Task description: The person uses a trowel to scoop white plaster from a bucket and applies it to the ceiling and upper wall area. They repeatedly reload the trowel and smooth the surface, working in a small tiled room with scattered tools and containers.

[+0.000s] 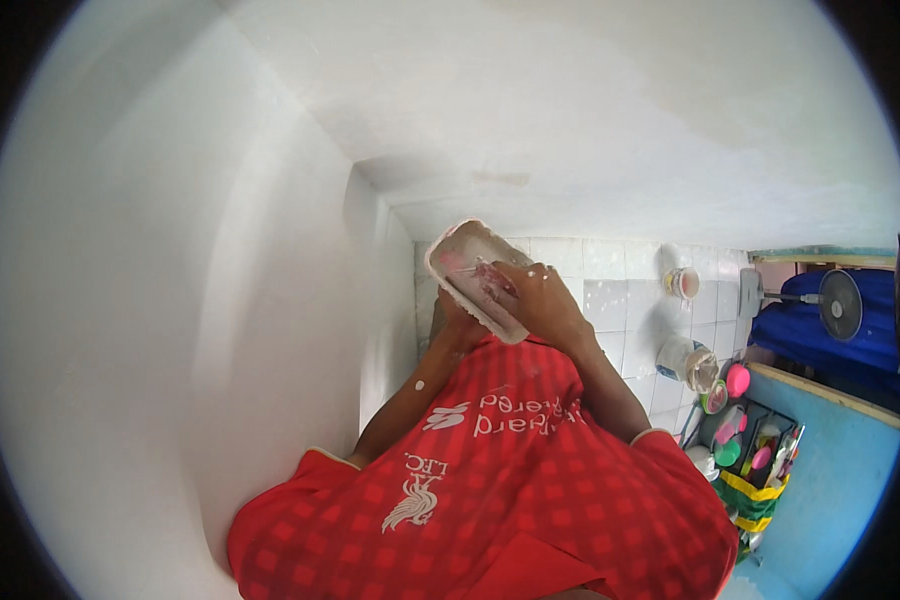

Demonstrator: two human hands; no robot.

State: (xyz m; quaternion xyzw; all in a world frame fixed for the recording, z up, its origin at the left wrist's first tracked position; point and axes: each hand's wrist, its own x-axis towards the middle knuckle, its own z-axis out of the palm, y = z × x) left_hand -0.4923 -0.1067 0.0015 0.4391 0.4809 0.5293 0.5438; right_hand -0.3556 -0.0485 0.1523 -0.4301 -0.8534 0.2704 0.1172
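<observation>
A shallow rectangular tray (458, 242), its rim crusted white, is tilted in front of my chest. My left hand (458, 318) grips it from beneath at the near left side; the tray hides part of those fingers. Over the tray's right side, my right hand (548, 302) reaches in with its fingers closed. A pinkish, white-smeared object (492, 282) shows at the fingertips, though its kind is unclear. White specks dot the right hand's knuckles and my left forearm.
White walls (610, 130) rise ahead and at left. On the tiled floor (602, 300) stand a small white tub (682, 283) and a larger bucket (685, 362). At right are a grey fan (840, 304), a blue partition (820, 470) and a dish rack (770, 435) with kitchenware.
</observation>
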